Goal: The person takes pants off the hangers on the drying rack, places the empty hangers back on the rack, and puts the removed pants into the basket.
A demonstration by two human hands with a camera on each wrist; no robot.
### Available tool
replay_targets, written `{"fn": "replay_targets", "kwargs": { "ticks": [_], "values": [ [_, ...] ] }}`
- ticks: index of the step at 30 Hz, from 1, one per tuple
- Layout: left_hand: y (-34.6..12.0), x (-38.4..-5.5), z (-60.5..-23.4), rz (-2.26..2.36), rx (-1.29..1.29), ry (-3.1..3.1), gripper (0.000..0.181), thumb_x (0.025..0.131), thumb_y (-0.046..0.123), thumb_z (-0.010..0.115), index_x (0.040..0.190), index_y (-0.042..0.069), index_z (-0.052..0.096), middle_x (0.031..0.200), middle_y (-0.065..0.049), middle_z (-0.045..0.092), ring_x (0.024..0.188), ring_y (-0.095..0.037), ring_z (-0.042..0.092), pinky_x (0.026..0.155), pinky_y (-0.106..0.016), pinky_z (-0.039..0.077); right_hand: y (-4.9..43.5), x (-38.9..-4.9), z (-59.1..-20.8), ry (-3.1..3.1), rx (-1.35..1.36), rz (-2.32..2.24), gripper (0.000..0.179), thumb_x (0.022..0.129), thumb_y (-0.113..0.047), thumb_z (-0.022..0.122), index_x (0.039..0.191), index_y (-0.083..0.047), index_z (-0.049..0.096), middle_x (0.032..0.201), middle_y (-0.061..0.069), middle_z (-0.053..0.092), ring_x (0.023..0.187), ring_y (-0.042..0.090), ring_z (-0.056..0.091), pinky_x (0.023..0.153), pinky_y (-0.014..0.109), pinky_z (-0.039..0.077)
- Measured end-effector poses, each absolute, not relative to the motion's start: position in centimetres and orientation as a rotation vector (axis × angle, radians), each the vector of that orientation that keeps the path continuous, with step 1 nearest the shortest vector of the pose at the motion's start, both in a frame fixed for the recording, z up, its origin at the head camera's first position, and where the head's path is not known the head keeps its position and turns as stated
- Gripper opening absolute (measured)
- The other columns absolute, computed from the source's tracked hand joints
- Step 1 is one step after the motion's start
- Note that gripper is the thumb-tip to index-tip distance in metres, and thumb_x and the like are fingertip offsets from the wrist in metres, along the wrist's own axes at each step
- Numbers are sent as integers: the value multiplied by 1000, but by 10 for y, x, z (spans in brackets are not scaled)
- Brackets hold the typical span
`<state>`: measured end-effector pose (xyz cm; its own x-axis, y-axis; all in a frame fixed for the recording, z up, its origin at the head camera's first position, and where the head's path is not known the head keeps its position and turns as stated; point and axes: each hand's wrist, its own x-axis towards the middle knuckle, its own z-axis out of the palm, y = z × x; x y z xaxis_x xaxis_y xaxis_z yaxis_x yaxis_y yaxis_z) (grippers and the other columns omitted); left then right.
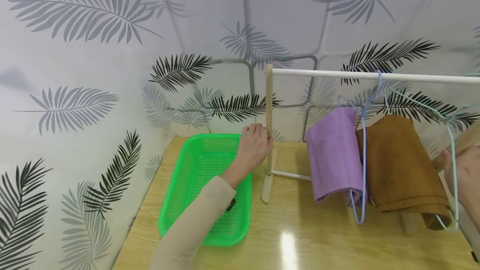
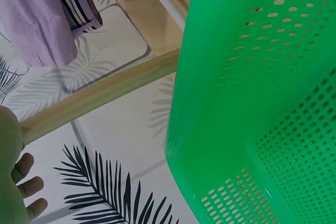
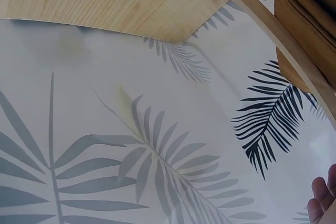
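Note:
A small clothes rack with wooden posts and a white rail (image 1: 330,73) stands on the table. My left hand (image 1: 255,145) grips its left post (image 1: 269,99), fingers curled round the wood. At the right edge, my right hand (image 1: 465,174) holds the right post (image 1: 461,145), partly hidden behind a hanger. A folded purple garment (image 1: 335,153) hangs on a lilac hanger (image 1: 363,145); its striped trim shows in the left wrist view. Beside it a folded brown garment (image 1: 405,166) hangs on a mint-green hanger (image 1: 453,157). In the right wrist view some fingers (image 3: 325,195) show at the lower right.
A green perforated basket (image 1: 172,203) sits left of the rack, under my left forearm; a small dark thing (image 1: 231,204) shows beside the sleeve. Leaf-patterned wall covering (image 1: 75,136) borders the wooden table (image 1: 318,241) at the back and left.

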<state>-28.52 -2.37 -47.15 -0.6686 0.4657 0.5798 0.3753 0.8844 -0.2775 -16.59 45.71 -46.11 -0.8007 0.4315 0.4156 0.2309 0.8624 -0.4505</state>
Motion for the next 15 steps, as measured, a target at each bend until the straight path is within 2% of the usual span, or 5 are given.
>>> {"fn": "replay_targets", "kwargs": {
  "ticks": [4,10,15],
  "values": [
    [-27,-283,-472,159,-600,-2357,31,104,41,64,100,10,64,101,-4,71,99,-22,65,88,-35,52,458,-168,-462,-2514,-436,447,72,111,-35,33,120,37,37,115,57,39,107,72,39,90,75,31],
    [-32,-279,-472,189,-589,-2350,33,106,43,59,101,11,65,100,-4,72,98,-21,65,87,-34,53,457,-171,-459,-2574,-375,286,76,113,-39,25,109,35,40,112,51,37,107,66,39,89,70,32],
    [-36,-276,-470,179,-583,-2369,35,107,44,57,101,11,65,101,-3,72,99,-21,66,88,-35,53,455,-176,-456,-2597,-358,211,70,114,-33,30,110,36,41,109,51,39,101,65,41,85,69,34]
  ]
}}
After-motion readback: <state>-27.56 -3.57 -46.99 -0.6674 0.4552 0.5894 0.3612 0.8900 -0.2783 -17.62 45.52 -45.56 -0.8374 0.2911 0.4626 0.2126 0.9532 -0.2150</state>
